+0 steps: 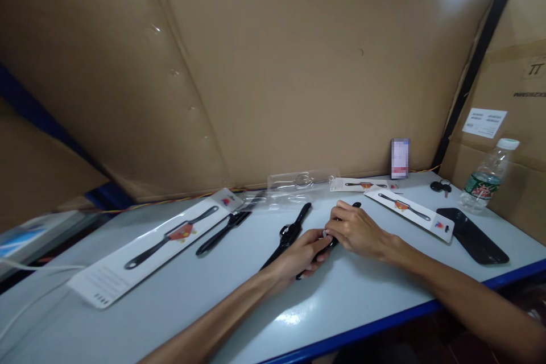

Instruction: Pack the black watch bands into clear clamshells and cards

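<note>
At the lower left of the frame we are seeing a long white card with a black strap on it, lying on the pale grey table. Next to it a loose black strap is resting, then a black watch. In the middle, our left hand and right hand are touching, both pinching a thin black watch strap just above the table. Further right a white card, a black phone and a clear plastic bottle are sitting.
</note>
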